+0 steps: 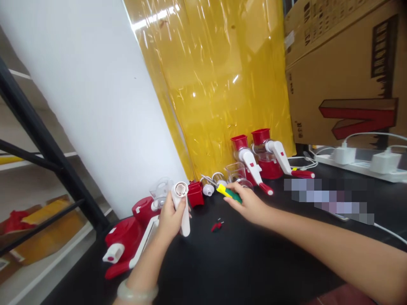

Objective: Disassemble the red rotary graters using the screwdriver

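Note:
My left hand (170, 218) grips a white crank arm (185, 224), with its round socket end turned up toward me. In my right hand (249, 203) is a screwdriver (222, 190) with a yellow and green handle; its metal shaft points up and left, away from the crank arm. The two are apart. On the black table (197, 262) between my hands lie small red pieces (216, 227) with what look like screws. Just beyond the crank arm stands a red hopper-like part (195, 193), beside drum-shaped grater inserts (208, 186) and a clear plastic housing (237, 173).
Two red-and-white rotary graters (261, 136) with crank handles stand at the back right. Red bases (125, 237) and a white crank with a red grip (117, 269) lie at the left. A power strip (359, 166) with chargers runs before a large cardboard box (343, 84).

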The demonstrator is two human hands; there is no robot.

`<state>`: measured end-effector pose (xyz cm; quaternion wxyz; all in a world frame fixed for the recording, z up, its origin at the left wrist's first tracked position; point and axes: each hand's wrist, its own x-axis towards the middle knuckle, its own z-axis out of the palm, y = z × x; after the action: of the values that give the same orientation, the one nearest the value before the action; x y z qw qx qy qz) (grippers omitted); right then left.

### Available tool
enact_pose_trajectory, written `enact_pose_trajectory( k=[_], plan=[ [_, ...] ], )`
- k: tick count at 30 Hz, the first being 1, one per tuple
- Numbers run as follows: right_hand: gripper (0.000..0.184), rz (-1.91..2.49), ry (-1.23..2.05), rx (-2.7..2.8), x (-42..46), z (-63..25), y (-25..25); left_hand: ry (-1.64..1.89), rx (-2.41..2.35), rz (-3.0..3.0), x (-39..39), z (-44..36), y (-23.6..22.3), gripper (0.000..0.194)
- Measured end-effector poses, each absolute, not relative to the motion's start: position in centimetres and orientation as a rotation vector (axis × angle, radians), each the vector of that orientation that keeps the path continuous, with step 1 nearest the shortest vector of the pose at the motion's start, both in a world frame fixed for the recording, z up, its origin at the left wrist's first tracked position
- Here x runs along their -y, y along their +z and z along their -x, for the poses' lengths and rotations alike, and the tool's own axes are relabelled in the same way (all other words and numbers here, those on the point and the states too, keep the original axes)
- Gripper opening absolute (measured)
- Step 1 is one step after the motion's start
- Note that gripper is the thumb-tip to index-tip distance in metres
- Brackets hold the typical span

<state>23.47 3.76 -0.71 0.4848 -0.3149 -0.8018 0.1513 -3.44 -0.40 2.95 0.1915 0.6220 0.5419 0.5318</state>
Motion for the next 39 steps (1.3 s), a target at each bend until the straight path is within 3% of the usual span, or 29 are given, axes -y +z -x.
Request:
enact_pose_trajectory(
  k=[9, 19, 33, 39],
  plan=[
    [0.028, 0.539, 0.196, 1.857, -3.8, -23.9, -1.4, 1.458, -1.73, -1.992, 0.9, 2.5, 2.5, 0.033],
    [0.028, 0.644, 0.218, 1.936, -3.1, -24.2, -1.0, 1.236, -2.008, -2.145, 1.0, 2.5, 2.3, 0.029],
    [0.029, 0.71, 0.246, 1.956, -3.8, -24.5, -0.9, 0.979, -2.291, -2.239, 1.3, 1.5, 2.6, 0.042],
    [0.03, 0.727, 0.416, 1.814, -5.0, -24.3, -1.3, 0.881, -2.359, -2.217, 1.4, 0.8, 2.5, 0.037]
  ],
)
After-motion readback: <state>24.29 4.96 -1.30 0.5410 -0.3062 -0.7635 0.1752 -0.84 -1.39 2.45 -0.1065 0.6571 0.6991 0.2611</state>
